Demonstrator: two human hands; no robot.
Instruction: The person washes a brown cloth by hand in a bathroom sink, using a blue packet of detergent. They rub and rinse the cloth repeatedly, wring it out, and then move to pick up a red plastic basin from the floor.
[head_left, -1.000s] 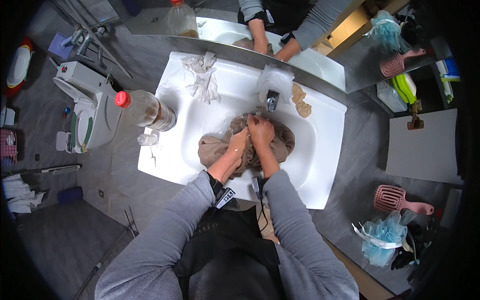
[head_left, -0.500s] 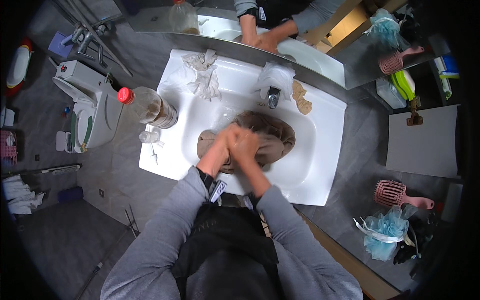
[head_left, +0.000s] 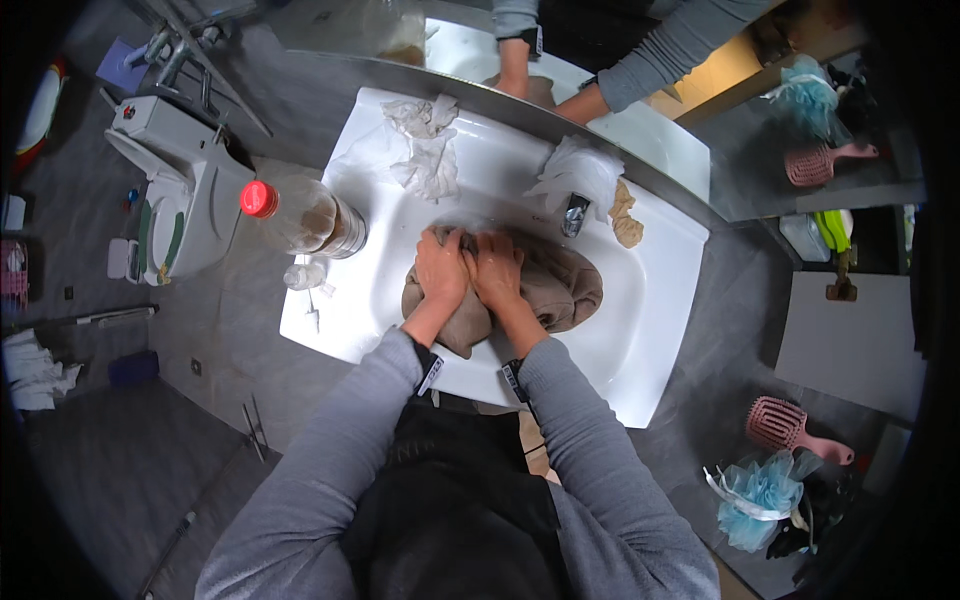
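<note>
A bunched brown cloth (head_left: 570, 290) lies in the basin of the white sink (head_left: 655, 330). My left hand (head_left: 440, 270) grips a fold on its left part, the fingers curled over the far side. Close beside it, my right hand (head_left: 495, 270) clutches the cloth too, knuckles up. A small ridge of fabric stands between the two hands. Behind the cloth is the dark faucet (head_left: 574, 215), draped at its base with white tissue (head_left: 580, 172). My fingertips are partly hidden in the folds.
On the sink's left rim stand a large clear bottle with a red cap (head_left: 305, 220) and a small clear bottle (head_left: 303, 276). Crumpled white tissue (head_left: 425, 150) and a tan wad (head_left: 626, 215) lie along the back. A mirror edge (head_left: 470, 90) runs behind; a pink hairbrush (head_left: 780, 425) lies right.
My hands were pressed together and blurred above the cloth; now they are side by side, gripping it. The cloth's left part has been gathered under them. The view has shifted slightly.
</note>
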